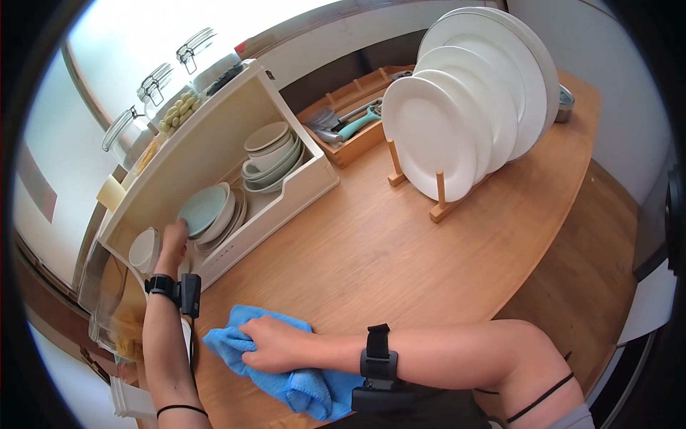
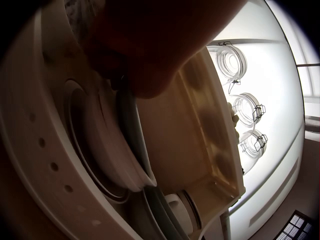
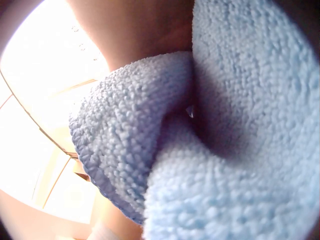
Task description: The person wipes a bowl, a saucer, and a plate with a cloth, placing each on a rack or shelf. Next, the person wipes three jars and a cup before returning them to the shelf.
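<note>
My left hand [image 1: 174, 243] reaches into the cream shelf box and pinches the near edge of a pale blue plate [image 1: 203, 210]. That plate leans on top of stacked white bowls and dishes [image 1: 218, 225]. From the left wrist, the dark hand [image 2: 135, 65] covers the upper end of the plate [image 2: 134, 132], hiding the fingertips. Bunched in my right hand [image 1: 277, 344] is a blue cloth [image 1: 311, 390], part of it spread over the wooden table. Its fluffy folds [image 3: 250, 100] fill most of the right wrist view.
The cream shelf box [image 1: 246, 239] also holds a white bowl [image 1: 145, 249] and stacked cups and bowls [image 1: 271, 157]. Glass jars [image 1: 132, 136] stand on top. Behind is a wooden utensil tray [image 1: 357, 146]. White plates [image 1: 432, 136] stand upright in a wooden rack [image 1: 441, 189] on the table [image 1: 371, 264].
</note>
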Demonstrator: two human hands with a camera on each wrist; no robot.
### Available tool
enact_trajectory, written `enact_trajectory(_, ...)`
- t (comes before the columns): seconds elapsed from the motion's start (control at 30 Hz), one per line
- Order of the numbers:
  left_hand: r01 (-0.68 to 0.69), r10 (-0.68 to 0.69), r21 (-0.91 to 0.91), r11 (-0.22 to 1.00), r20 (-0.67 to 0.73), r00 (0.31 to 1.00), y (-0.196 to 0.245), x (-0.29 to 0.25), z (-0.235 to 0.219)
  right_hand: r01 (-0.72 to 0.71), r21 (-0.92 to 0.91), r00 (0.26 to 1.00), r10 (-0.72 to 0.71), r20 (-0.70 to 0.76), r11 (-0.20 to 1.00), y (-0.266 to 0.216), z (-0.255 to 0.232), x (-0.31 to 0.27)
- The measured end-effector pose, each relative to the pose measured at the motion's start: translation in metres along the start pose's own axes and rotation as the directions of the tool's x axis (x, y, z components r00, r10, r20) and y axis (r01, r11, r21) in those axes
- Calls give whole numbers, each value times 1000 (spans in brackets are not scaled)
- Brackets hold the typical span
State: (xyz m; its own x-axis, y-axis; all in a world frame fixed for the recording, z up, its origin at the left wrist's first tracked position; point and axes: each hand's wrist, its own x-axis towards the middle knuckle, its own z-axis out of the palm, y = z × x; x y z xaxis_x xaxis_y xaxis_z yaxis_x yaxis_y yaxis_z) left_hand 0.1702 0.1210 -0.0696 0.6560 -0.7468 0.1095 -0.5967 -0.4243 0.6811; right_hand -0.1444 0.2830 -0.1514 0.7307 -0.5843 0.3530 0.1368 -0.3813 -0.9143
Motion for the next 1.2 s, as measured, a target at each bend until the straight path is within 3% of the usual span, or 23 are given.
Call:
enact_trajectory(0.03, 3, -3, -2, 1000, -3, 1000, -1, 1, -1, 5, 7, 1000, -5, -4, 1000, 0, 0, 0)
enact_trajectory(0.1, -3, 8, 196, 981, -29, 1000, -2, -1, 0, 9, 13, 1000, -9, -4, 1000, 1, 0, 0)
enact_trajectory(0.23, -71, 72, 303, 950, 8, 997, 5, -10, -3, -10, -13, 1000, 10, 18, 1000, -3, -5, 0)
enact_trajectory(0.3, -136, 146, 547, 826, 26, 989, 8, -17, -4, -32, -31, 999, 33, 39, 999, -3, -4, 1)
enact_trajectory(0.47, -136, 178, 539, 831, -25, 984, 3, -31, -12, -64, -61, 990, 72, 125, 996, -11, -15, 0)
enact_trajectory(0.53, -289, 359, 522, 802, -35, 933, 7, -62, -18, -86, -71, 990, 94, 109, 994, -10, -15, 0)
enact_trajectory(0.57, -267, 344, 531, 804, -49, 938, 4, -78, -25, -80, -78, 992, 88, 93, 994, -10, -15, 0)
enact_trajectory(0.63, -462, 534, 518, 720, 12, 846, -8, -114, -43, -84, -65, 990, 90, 113, 994, -6, -13, 1)
enact_trajectory(0.73, -516, 566, 580, 630, 111, 817, -45, -153, -86, -124, -51, 982, 130, 136, 991, -4, -13, 2)
enact_trajectory(0.83, -376, 442, 684, 625, 87, 893, -94, -166, -129, -110, -63, 984, 118, 134, 992, -3, -14, 3)
enact_trajectory(0.93, -329, 397, 688, 647, 64, 916, -155, -166, -160, -113, 8, 982, 110, 153, 994, -7, -15, 3)
enact_trajectory(0.97, -115, 98, 515, 850, 61, 993, -161, -172, -164, -127, -10, 975, 127, 185, 992, -9, -17, 3)
enact_trajectory(1.0, -106, 93, 510, 854, 52, 994, -165, -177, -167, -124, -15, 973, 125, 195, 992, -10, -17, 3)
enact_trajectory(1.07, 67, -110, 172, 983, 253, 961, -175, -187, -171, -180, 9, 958, 173, 229, 984, -13, -18, 5)
enact_trajectory(1.13, 92, -127, 133, 987, 280, 951, -193, -182, -172, -241, 5, 940, 232, 252, 970, -22, -19, 5)
enact_trajectory(1.2, 161, -130, -62, 985, 343, 930, -197, -184, -172, -276, 44, 937, 259, 237, 960, -30, -20, 4)
